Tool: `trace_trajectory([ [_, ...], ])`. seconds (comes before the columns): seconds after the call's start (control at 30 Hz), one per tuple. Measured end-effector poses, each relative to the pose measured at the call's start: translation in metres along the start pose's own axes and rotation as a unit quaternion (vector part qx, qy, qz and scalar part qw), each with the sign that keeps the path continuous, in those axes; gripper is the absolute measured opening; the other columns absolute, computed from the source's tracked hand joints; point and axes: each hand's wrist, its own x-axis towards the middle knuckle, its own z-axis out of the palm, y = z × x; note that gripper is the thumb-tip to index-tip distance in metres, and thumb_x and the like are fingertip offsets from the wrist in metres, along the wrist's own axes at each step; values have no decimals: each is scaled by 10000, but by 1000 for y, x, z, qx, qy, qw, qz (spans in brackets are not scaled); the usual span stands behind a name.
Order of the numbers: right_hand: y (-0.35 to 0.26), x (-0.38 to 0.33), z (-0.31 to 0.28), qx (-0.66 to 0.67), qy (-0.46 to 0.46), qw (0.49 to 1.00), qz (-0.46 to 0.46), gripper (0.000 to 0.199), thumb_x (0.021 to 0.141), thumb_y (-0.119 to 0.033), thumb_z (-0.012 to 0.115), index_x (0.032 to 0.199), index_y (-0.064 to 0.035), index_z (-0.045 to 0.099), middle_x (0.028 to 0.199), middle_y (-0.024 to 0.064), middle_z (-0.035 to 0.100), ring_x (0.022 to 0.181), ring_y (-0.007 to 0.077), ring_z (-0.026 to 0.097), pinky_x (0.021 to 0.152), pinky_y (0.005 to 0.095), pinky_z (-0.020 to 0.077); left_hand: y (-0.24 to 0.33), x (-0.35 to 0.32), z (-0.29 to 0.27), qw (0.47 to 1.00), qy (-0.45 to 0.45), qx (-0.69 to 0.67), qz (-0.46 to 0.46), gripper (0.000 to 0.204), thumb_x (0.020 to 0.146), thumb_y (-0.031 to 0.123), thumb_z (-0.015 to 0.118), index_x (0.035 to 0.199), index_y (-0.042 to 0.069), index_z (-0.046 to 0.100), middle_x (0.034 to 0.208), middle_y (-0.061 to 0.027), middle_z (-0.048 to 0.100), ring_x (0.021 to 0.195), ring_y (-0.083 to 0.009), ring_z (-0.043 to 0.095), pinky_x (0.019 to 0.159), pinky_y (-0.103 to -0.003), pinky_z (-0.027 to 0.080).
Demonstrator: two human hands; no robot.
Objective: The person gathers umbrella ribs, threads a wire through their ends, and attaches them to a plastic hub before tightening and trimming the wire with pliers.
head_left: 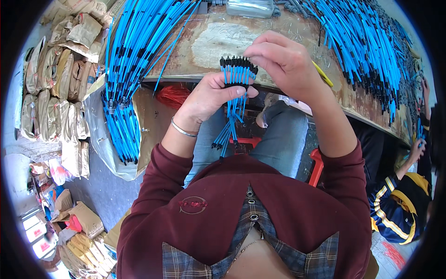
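Note:
My left hand (pixel 211 95) is wrapped round a fan of thin blue cables (pixel 239 74) with black end pieces, above my lap. The black ends stand in a tight row at the top. Below the hand, the blue lengths hang down and spread apart. At the right end of that row is my right hand (pixel 285 60), with thumb and fingertips pinched together beside the black tips. Whatever lies between those fingertips is hidden or too small to make out.
A worn wooden table (pixel 223 42) lies ahead, with a clear plastic box (pixel 251 8) and a yellow-handled tool (pixel 322 74). Blue cables are heaped left (pixel 139 37) and right (pixel 367 51). An open sack (pixel 97 125) holds more. Another person (pixel 399 204) works at far right.

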Motion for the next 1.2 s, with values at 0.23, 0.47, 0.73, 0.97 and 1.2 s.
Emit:
trace_trajectory([
  [0.23, -2, 6, 6, -34, 1, 999, -24, 173, 752, 22, 595, 918, -20, 614, 839, 71, 583, 745, 202, 582, 625, 291, 456, 8, 1, 5, 998, 38, 31, -36, 199, 818, -8, 576, 1015, 10, 597, 909, -82, 648, 854, -148, 622, 752, -267, 505],
  [0.47, 7, 41, 2, -2, 195, 981, -20, 180, 787, -93, 575, 943, -11, 610, 836, 100, 612, 753, 241, 586, 677, 311, 462, -7, -1, -1, 998, 52, 25, -20, 173, 806, -31, 578, 974, 0, 605, 895, -73, 647, 837, -141, 618, 756, -263, 497],
  [0.73, 159, 86, 0, -332, -137, 919, 161, 184, 743, -168, 554, 765, -16, 654, 812, 154, 637, 824, 300, 611, 718, 394, 484, -10, -3, 1, 993, 50, 89, 63, 193, 812, -33, 568, 996, -17, 624, 899, -75, 651, 830, -128, 611, 754, -258, 489],
  [0.97, 164, 91, 19, -356, -144, 911, 149, 161, 740, -136, 544, 736, -14, 647, 761, 141, 636, 798, 291, 613, 702, 390, 499, -8, 1, 0, 992, 26, 35, 115, 209, 815, -31, 564, 1010, -10, 636, 911, -62, 658, 845, -113, 600, 768, -254, 481],
  [1.2, 164, 78, 5, -349, -17, 932, 93, 160, 767, -129, 535, 757, 0, 629, 738, 143, 628, 716, 292, 614, 636, 404, 493, -12, 1, 11, 985, 34, 73, 150, 188, 818, -19, 568, 991, -20, 641, 933, -72, 663, 869, -109, 594, 787, -248, 472],
])
